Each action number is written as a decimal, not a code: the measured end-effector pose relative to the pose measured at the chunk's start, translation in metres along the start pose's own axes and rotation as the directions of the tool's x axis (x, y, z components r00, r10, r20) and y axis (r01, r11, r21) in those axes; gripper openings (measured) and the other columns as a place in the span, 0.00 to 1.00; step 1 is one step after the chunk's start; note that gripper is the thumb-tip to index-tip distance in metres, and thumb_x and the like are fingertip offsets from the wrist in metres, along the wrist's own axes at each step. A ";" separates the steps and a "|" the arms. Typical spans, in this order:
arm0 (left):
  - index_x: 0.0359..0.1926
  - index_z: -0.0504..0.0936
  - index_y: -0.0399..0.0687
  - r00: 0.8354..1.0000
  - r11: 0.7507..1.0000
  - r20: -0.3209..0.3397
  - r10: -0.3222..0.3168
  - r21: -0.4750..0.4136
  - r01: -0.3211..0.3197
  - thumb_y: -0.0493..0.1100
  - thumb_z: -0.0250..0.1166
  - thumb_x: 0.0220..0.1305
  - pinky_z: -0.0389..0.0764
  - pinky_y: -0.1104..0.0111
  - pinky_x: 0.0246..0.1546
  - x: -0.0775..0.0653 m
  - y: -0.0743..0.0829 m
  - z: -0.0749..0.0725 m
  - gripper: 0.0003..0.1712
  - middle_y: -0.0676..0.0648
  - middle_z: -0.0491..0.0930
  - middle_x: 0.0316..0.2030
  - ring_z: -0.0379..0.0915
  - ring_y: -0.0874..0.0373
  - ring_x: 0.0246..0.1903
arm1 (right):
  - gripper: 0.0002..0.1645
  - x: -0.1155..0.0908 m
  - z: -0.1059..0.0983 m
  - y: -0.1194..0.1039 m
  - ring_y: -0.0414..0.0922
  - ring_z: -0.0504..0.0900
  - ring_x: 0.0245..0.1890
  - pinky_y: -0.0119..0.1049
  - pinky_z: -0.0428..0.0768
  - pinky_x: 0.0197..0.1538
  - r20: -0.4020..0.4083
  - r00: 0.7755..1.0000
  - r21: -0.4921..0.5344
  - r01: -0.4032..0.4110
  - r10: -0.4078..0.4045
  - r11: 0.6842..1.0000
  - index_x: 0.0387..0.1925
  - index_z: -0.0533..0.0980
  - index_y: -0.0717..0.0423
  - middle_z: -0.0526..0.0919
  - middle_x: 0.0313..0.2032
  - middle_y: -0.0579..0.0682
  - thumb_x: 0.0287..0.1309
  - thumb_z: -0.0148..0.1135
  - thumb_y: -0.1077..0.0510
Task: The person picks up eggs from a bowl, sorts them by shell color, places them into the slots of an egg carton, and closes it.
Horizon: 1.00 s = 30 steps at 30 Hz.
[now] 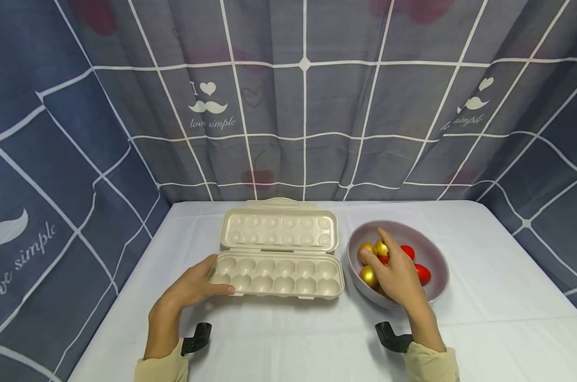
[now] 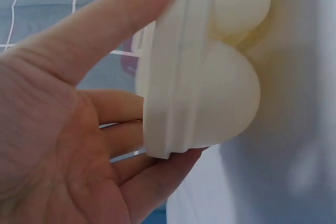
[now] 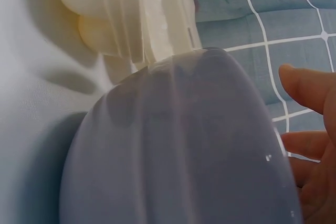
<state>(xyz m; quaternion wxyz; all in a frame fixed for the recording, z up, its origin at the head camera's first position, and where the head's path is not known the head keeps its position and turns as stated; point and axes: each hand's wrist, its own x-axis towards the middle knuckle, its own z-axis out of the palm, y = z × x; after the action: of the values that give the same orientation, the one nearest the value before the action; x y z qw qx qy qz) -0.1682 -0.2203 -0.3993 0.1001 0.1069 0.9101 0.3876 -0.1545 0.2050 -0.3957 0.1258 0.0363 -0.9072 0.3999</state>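
A cream plastic egg carton (image 1: 283, 276) lies with its lid (image 1: 279, 229) tipped back; the cups that show hold nothing. My left hand (image 1: 193, 284) grips the carton's left end, thumb along the front edge and fingers at the side. In the left wrist view, that hand (image 2: 63, 129) spans the carton's end wall (image 2: 173, 77). Over a mauve bowl (image 1: 434, 254) reaches my right hand (image 1: 398, 273), index finger extended and thumb apart. Gold eggs (image 1: 368, 276) and red eggs (image 1: 422, 274) lie in the bowl, some partly hidden beneath the hand.
A white cloth (image 1: 307, 339) covers the table. Behind it and at both sides hangs a dark grey-blue curtain (image 1: 279, 106) with white lines. The bowl stands close to the carton's right end. Black wrist mounts (image 1: 198, 338) stick out at both wrists.
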 end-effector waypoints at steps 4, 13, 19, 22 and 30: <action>0.68 0.64 0.30 0.998 0.999 -0.038 0.046 0.003 -0.046 0.48 0.81 0.42 0.62 0.44 0.62 0.003 -0.003 0.003 0.56 0.31 0.67 0.62 0.64 0.38 0.60 | 0.42 0.001 0.000 0.000 0.65 0.68 0.64 0.65 0.62 0.64 0.004 1.000 0.018 -0.021 0.021 1.000 0.73 0.59 0.61 0.69 0.65 0.66 0.67 0.60 0.44; 0.72 0.60 0.34 0.999 0.995 -0.038 0.032 0.097 -0.028 0.53 0.82 0.39 0.64 0.42 0.61 0.007 -0.007 0.007 0.63 0.28 0.58 0.65 0.61 0.35 0.61 | 0.39 0.002 0.002 0.003 0.66 0.69 0.63 0.65 0.62 0.64 0.017 1.000 0.043 -0.015 0.015 0.999 0.71 0.61 0.64 0.71 0.63 0.70 0.68 0.61 0.49; 0.71 0.61 0.33 0.999 0.994 -0.029 0.024 0.110 -0.020 0.53 0.81 0.41 0.64 0.41 0.60 0.007 -0.004 0.007 0.61 0.27 0.55 0.66 0.56 0.34 0.64 | 0.34 0.006 0.005 0.007 0.65 0.72 0.60 0.62 0.67 0.62 0.024 0.999 0.062 0.023 -0.024 0.998 0.68 0.65 0.67 0.73 0.61 0.70 0.67 0.62 0.54; 0.70 0.61 0.32 1.000 0.995 -0.022 0.017 0.102 -0.015 0.52 0.81 0.41 0.62 0.40 0.61 0.007 -0.002 0.007 0.60 0.26 0.54 0.66 0.54 0.33 0.65 | 0.33 0.007 0.004 0.007 0.65 0.73 0.60 0.60 0.69 0.62 0.034 0.999 0.065 0.016 -0.018 0.998 0.66 0.66 0.68 0.73 0.60 0.69 0.66 0.62 0.55; 0.69 0.61 0.29 0.999 0.996 -0.018 0.050 0.080 -0.049 0.50 0.82 0.41 0.61 0.42 0.62 0.008 -0.002 0.007 0.60 0.26 0.60 0.64 0.59 0.34 0.62 | 0.33 0.006 0.001 0.006 0.64 0.74 0.59 0.57 0.71 0.61 0.101 0.994 0.067 -0.035 0.028 0.997 0.65 0.66 0.73 0.74 0.60 0.70 0.67 0.62 0.57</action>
<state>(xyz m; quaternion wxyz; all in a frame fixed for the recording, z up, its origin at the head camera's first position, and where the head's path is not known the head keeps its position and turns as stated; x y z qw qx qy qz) -0.1742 -0.2146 -0.4069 0.0771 0.1294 0.9229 0.3544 -0.1619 0.2083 -0.3990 0.0724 0.0463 -0.8986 0.4303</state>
